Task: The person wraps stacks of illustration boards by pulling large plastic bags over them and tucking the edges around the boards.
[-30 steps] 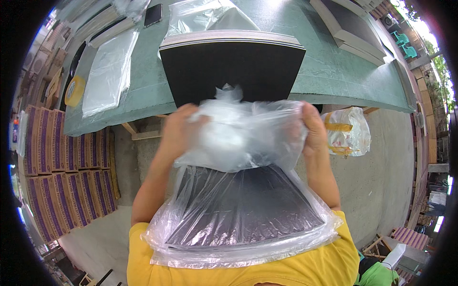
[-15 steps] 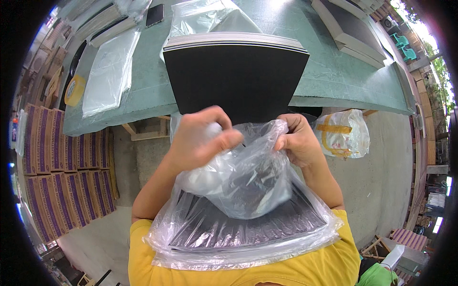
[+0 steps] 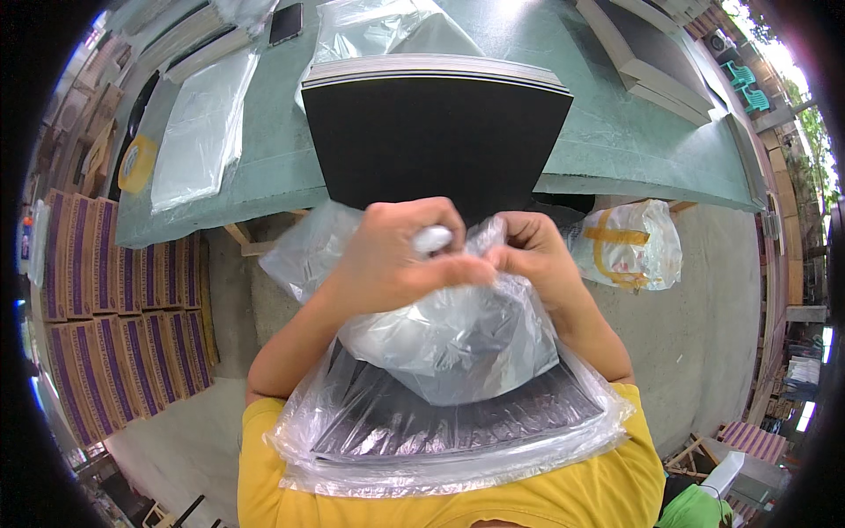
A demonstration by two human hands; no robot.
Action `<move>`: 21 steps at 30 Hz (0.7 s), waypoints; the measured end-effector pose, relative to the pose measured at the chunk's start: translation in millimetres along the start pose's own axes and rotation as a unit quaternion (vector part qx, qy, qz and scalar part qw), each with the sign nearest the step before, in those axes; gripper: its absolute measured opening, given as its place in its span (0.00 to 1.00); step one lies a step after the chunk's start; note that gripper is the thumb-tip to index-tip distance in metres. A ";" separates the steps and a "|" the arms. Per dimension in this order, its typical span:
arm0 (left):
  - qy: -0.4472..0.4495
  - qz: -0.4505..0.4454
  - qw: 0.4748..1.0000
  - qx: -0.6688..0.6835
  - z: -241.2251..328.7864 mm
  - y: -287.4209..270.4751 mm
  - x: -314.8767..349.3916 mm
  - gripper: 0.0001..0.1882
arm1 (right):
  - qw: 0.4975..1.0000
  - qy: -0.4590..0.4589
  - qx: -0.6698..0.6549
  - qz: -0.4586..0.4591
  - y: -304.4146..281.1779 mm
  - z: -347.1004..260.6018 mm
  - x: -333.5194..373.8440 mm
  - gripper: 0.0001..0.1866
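A clear plastic bag (image 3: 449, 361) lies against my yellow shirt, with a dark flat surface showing through its lower part. My right hand (image 3: 535, 251) pinches a gathered fold of the film. My left hand (image 3: 400, 255) is closed beside it, its thumb meeting the right fingertips. A small rounded white end (image 3: 431, 239) shows between its thumb and curled fingers; the rest of that object is hidden. Beyond both hands, a thick stack of black-faced boards (image 3: 436, 132) with pale layered edges rests at the table's near edge. Its lower end is hidden behind hands and film.
On the green table (image 3: 273, 150) lie flat clear bags (image 3: 202, 132), a yellow tape roll (image 3: 137, 165) and a phone (image 3: 286, 25). More dark boards (image 3: 651, 62) lie at right. A taped plastic bundle (image 3: 629, 246) is below the table edge. Stacked cartons (image 3: 123, 308) stand left.
My left hand has moved right to meet the right hand, which has shifted slightly left. Loose film now spreads out left of my left wrist. The black-faced stack has barely moved.
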State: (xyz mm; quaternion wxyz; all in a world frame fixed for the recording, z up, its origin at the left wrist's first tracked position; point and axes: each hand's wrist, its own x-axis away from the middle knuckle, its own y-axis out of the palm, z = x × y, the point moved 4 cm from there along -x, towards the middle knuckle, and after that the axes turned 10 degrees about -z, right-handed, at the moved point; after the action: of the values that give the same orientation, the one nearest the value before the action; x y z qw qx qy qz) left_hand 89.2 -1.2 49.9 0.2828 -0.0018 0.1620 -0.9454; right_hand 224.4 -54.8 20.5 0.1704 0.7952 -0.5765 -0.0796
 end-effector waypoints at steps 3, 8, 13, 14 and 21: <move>0.011 0.027 0.996 0.080 4.0 8.7 -4.2 0.11 | 0.999 -0.019 0.018 0.036 -20.8 16.1 -3.1 0.14; -0.118 0.070 0.990 0.030 -49.4 -20.5 13.5 0.10 | 0.981 -0.045 -0.134 0.133 -31.1 -0.4 14.2 0.14; 0.033 -0.026 0.999 -0.034 -4.3 -1.2 -6.8 0.09 | 0.993 -0.034 0.108 0.018 -21.5 17.3 -0.4 0.13; 0.021 -0.010 1.000 -0.010 -3.4 4.2 -9.9 0.09 | 0.998 -0.034 0.032 0.040 -18.8 17.1 -4.2 0.13; -0.152 0.075 0.986 -0.002 -72.8 -41.6 33.0 0.09 | 0.968 -0.143 -0.197 0.063 -46.7 1.2 16.9 0.16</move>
State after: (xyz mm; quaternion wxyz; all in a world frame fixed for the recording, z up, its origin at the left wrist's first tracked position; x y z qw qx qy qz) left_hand 32.3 36.1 -9.2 0.3744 -0.1334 0.1186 -0.9099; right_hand 271.0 -58.0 3.6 0.2442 0.6883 -0.6171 -0.2930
